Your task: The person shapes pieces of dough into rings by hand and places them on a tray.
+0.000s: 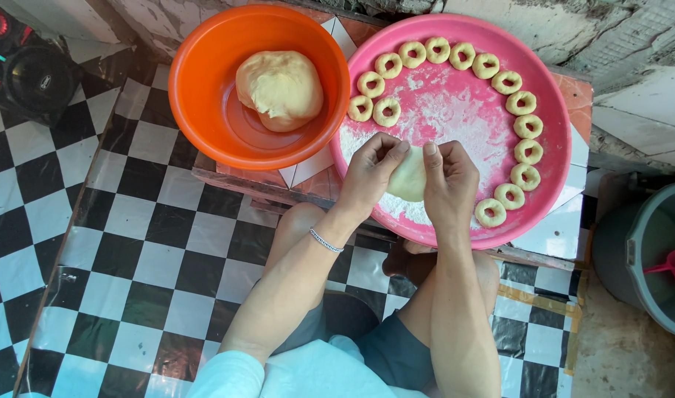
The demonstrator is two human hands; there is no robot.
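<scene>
Checkered floor under a pink tray (551, 158), dough piece (409, 177) pinched between left hand (368, 175) and right hand (451, 182).

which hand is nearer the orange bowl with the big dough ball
Left. The left hand pinches the small dough piece right beside the orange bowl. The right hand holds the piece's far side, farther from the bowl, over the pink tray.

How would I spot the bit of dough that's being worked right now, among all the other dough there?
Find the big pink tray dusted with flour, to the right of the orange bowl. At its near edge, the left hand and right hand pinch a pale piece of dough between them. Unlike the dough rings lining the tray's rim, it has no hole, and it is far smaller than the big lump in the bowl.
</scene>
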